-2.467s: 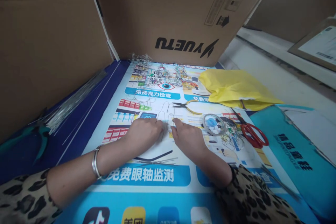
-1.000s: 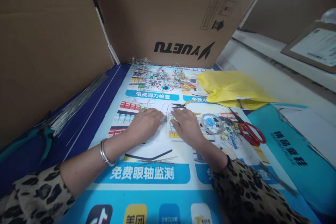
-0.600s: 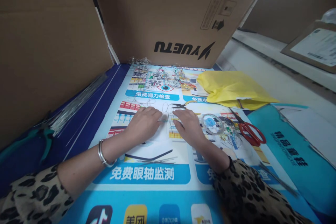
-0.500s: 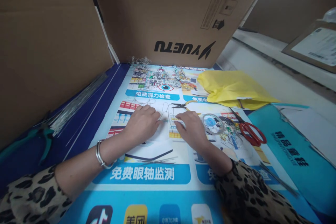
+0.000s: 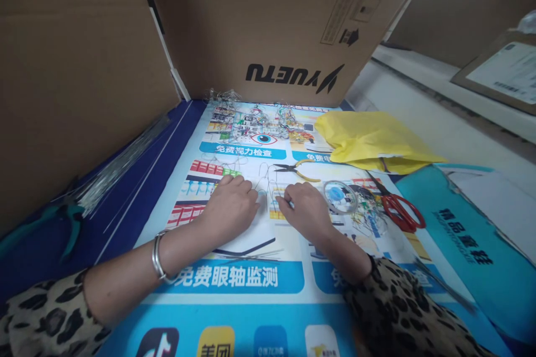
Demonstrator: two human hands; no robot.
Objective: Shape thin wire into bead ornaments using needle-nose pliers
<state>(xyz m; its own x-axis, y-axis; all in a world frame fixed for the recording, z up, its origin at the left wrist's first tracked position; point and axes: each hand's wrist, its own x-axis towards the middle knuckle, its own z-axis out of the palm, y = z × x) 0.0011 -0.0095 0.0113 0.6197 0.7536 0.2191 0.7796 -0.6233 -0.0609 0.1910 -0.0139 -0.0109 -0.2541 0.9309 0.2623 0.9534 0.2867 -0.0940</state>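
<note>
A thin bent wire (image 5: 267, 184) with a looped top stands out against the printed sheet, between my two hands. My left hand (image 5: 232, 204), a silver bangle on its wrist, is closed, with its fingertips at the wire's left leg. On the other side my right hand (image 5: 306, 209) pinches thumb to forefinger at the right leg. The fingers partly hide where they grip. Just beyond lie yellow-handled pliers (image 5: 298, 169), jaws toward the wire. Right of my right hand is a clear round spool or ring (image 5: 340, 197), next to tangled wire pieces (image 5: 368, 212).
Cardboard walls (image 5: 251, 22) enclose the back and left. Straight wires (image 5: 121, 164) and teal-handled cutters (image 5: 69, 215) lie left. Red scissors (image 5: 402, 213), a yellow bag (image 5: 372, 139) and a teal sheet (image 5: 456, 245) are right. Tangled wire figures (image 5: 259, 120) sit at the back.
My left hand has moved slightly down and its fingers have curled in more. My right hand has lowered a little and its thumb and forefinger have closed together. The pliers stay put.
</note>
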